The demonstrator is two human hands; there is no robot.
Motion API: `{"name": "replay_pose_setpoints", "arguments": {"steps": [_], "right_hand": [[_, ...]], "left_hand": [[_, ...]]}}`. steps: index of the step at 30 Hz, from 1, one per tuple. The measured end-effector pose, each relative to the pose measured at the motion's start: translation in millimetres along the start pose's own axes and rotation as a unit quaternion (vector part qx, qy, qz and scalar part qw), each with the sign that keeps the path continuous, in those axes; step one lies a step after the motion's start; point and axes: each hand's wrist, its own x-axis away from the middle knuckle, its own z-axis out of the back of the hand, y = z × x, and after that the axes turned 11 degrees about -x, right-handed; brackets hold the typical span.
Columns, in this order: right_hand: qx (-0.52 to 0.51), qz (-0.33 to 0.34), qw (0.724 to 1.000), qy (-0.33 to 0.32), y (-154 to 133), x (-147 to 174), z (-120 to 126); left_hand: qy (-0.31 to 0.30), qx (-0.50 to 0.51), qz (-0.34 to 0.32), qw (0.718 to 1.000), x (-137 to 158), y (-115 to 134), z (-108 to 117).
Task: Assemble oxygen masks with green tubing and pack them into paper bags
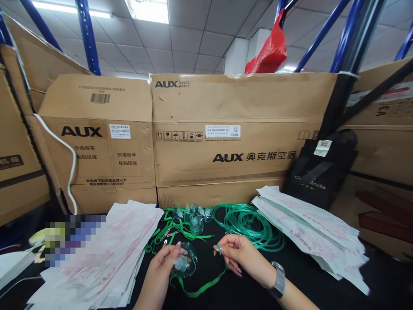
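Note:
In my left hand [167,260] is a clear oxygen mask [190,258] with a pale green connector, the fingers closed around its edge. A green elastic strap [206,287] hangs in a loop from the mask and runs up to my right hand [232,253]. The right thumb and forefinger pinch the strap's end, the other fingers loosely curled. Just beyond my hands lies a group of clear masks [196,224] with tangled green straps [156,234]. Coiled green tubing [248,226] rests behind my right hand.
White printed paper bags are stacked at left [106,254] and right [309,228] on the black table [258,297]. AUX cardboard [226,172] walls off the back. A black bag [318,172] hangs at right; a white cable [73,172] runs down at left.

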Motion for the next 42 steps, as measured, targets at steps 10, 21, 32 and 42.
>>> {"name": "replay_pose_setpoints", "arguments": {"steps": [10, 21, 32, 42], "right_hand": [[-0.005, -0.019, 1.000, 0.015, -4.2, 1.6, -7.4], [-0.107, -0.087, 0.989, -0.054, -2.2, 15.0, -36.4], [-0.127, -0.107, 0.984, -0.070, 0.8, 12.5, -28.9], [-0.127, -0.135, 0.980, -0.077, 0.8, 11.4, -27.3]], "left_hand": [[-0.050, 0.008, 0.037, 0.998, 7.7, 2.3, -6.8], [-0.163, -0.089, -0.060, 0.981, 20.5, 2.8, -12.6], [-0.173, -0.111, -0.080, 0.975, 24.2, 12.4, -12.6], [-0.185, -0.143, -0.123, 0.965, 19.9, 10.1, -7.7]]}}
